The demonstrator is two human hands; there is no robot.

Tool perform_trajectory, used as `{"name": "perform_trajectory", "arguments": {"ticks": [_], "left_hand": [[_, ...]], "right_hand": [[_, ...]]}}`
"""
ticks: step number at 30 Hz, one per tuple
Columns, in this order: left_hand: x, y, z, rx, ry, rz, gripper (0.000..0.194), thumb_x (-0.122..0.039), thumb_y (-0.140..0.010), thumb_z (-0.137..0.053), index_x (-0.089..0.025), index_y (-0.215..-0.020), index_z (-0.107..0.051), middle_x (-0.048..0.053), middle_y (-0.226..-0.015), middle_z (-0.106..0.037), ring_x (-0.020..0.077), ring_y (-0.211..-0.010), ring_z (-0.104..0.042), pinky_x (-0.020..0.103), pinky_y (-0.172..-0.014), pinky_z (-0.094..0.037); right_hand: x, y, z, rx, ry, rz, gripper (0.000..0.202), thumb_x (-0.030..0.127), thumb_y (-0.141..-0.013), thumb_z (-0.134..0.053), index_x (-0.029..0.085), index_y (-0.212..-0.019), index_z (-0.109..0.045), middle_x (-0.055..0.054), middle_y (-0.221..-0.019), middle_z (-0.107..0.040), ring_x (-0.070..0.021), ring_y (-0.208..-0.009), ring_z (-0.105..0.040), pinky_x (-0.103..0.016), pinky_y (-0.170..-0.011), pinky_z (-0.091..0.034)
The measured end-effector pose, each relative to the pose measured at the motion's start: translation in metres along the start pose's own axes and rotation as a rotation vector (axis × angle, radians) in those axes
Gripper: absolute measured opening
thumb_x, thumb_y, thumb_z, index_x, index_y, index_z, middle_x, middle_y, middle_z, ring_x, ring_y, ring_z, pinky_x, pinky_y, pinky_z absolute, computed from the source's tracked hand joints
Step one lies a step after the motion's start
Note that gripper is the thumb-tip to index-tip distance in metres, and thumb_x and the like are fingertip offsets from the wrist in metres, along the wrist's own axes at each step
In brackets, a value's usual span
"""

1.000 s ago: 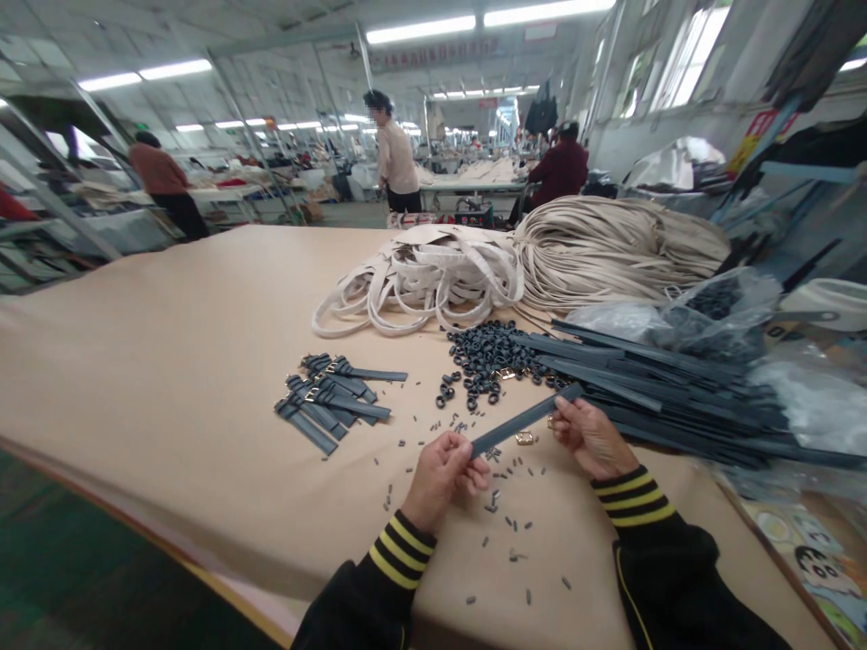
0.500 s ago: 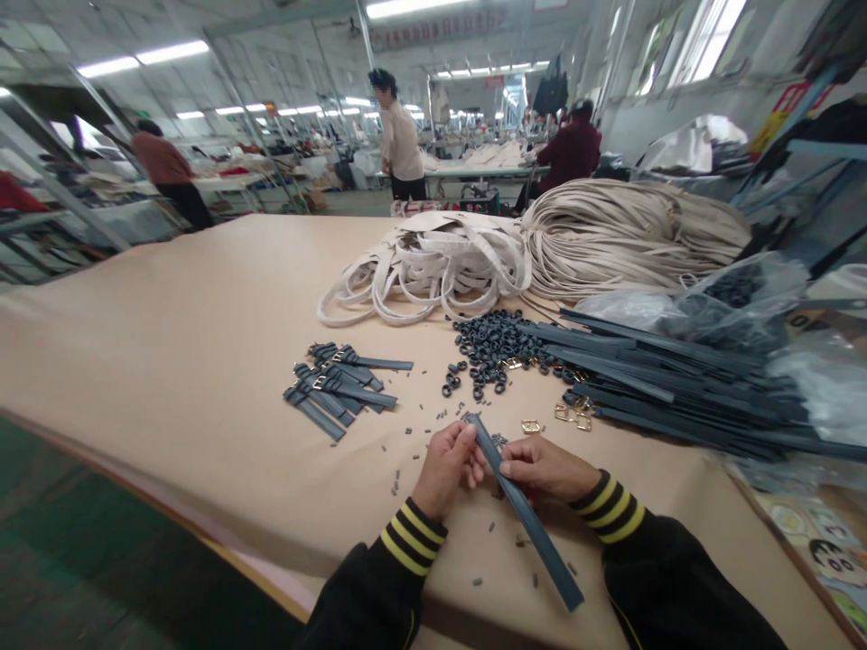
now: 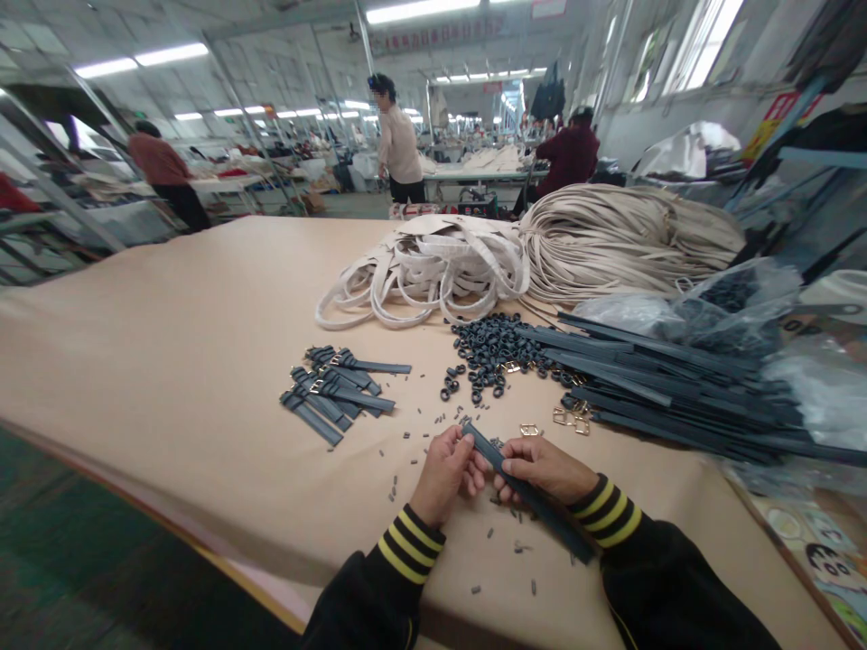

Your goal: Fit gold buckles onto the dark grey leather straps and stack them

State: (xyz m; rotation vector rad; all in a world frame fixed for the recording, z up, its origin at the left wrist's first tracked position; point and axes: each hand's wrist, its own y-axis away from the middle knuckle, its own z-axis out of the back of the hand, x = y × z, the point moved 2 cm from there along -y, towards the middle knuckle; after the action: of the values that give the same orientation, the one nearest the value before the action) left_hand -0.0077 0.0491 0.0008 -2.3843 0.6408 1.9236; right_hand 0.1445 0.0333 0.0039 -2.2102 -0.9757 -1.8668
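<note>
Between my two hands is a dark blue-grey strap (image 3: 547, 513), slanting down to the right over the table. My left hand (image 3: 448, 471) pinches its upper end between thumb and fingers. Partway along, my right hand (image 3: 542, 469) grips the strap's edge, thumb on top. Small dark cut bits (image 3: 489, 533) lie scattered around both hands. Just beyond the right hand rests a gold buckle (image 3: 529, 431), with more gold buckles (image 3: 571, 419) to its right. Past the hands lies a heap of dark strap loops (image 3: 493, 348).
Buckled short straps (image 3: 342, 388) lie at left. Long dark strips (image 3: 677, 388) are stacked at right beside clear plastic bags (image 3: 738, 298). Beige webbing loops (image 3: 433, 266) and a big beige strap bundle (image 3: 623, 239) sit at the back of the paper-covered table (image 3: 169, 343). Several people work beyond.
The strap has turned: its lower end has swung up and to the right, under my right wrist. My right-hand fingers have shifted around it; the left hand keeps its pinch.
</note>
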Motion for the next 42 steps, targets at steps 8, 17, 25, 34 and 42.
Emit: {"name": "perform_trajectory", "arguments": {"ticks": [8, 17, 25, 34, 42], "left_hand": [[-0.007, 0.004, -0.007, 0.132, -0.137, 0.063, 0.029, -0.044, -0.076, -0.048, -0.017, -0.073, -0.039, 0.001, -0.05, -0.06, 0.0093, -0.033, -0.052, 0.015, -0.03, -0.037], [-0.001, -0.003, -0.008, 0.072, -0.142, 0.101, 0.031, -0.046, -0.077, -0.045, -0.017, -0.071, -0.039, -0.001, -0.049, -0.058, 0.0078, -0.031, -0.048, 0.014, -0.029, -0.034], [-0.003, 0.0, -0.003, -0.108, -0.368, -0.35, 0.012, -0.026, -0.077, -0.049, -0.015, -0.083, -0.05, 0.007, -0.089, -0.057, 0.0158, -0.085, -0.056, 0.031, -0.073, -0.048], [-0.004, 0.013, -0.013, -0.03, -0.823, -0.597, 0.012, -0.021, -0.081, -0.047, -0.016, -0.084, -0.057, 0.007, -0.084, -0.06, 0.0157, -0.08, -0.055, 0.029, -0.075, -0.045], [0.002, 0.011, -0.009, -0.079, -0.946, -0.563, 0.025, -0.021, -0.087, -0.031, -0.016, -0.079, -0.053, 0.004, -0.069, -0.056, 0.0142, -0.065, -0.053, 0.027, -0.063, -0.044]], "right_hand": [[0.0, -0.004, -0.002, -0.008, 0.044, 0.007, 0.022, 0.035, -0.071, -0.056, 0.016, -0.075, -0.045, 0.0, -0.064, -0.062, -0.0084, -0.045, -0.055, -0.019, -0.042, -0.044], [0.009, -0.001, -0.002, -0.039, 0.159, 0.144, 0.015, 0.03, -0.075, -0.051, 0.016, -0.076, -0.047, 0.003, -0.062, -0.057, -0.0018, -0.034, -0.036, -0.013, -0.031, -0.026], [0.012, 0.0, -0.007, -0.032, 0.138, 0.166, 0.013, 0.028, -0.074, -0.052, 0.015, -0.075, -0.049, 0.002, -0.062, -0.059, -0.0022, -0.034, -0.034, -0.014, -0.031, -0.024], [0.008, -0.004, -0.007, -0.09, 0.209, 0.177, 0.012, 0.027, -0.073, -0.052, 0.015, -0.071, -0.05, 0.003, -0.056, -0.057, -0.0032, -0.034, -0.035, -0.014, -0.032, -0.023], [0.003, -0.007, -0.006, -0.098, 0.27, 0.189, 0.012, 0.023, -0.076, -0.048, 0.014, -0.069, -0.053, 0.002, -0.054, -0.056, -0.0036, -0.036, -0.034, -0.014, -0.034, -0.023]]}}
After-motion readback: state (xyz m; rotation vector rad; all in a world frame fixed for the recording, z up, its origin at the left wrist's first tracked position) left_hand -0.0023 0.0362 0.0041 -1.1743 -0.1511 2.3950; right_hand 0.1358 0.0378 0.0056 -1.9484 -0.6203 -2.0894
